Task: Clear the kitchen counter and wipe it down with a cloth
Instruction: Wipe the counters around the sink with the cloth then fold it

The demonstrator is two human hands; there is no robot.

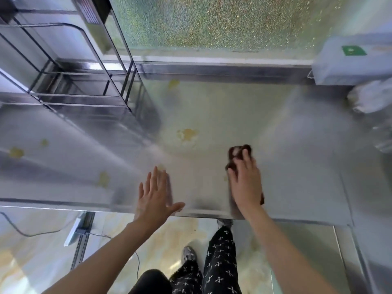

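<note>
The steel kitchen counter (286,145) fills the middle of the view and carries yellowish stains, the largest one (187,134) near its centre. My right hand (246,183) lies flat on a dark brown cloth (239,152) and presses it against the counter, with the cloth showing past the fingertips and beside the wrist. My left hand (154,194) rests palm down on the counter near its front edge, fingers straight and spread, holding nothing. The picture is blurred by motion.
A black wire rack (84,85) stands on the counter at the back left. A white box with a green label (352,60) and crumpled plastic bags (371,96) sit at the right. A frosted window runs along the back. My legs stand on the floor below.
</note>
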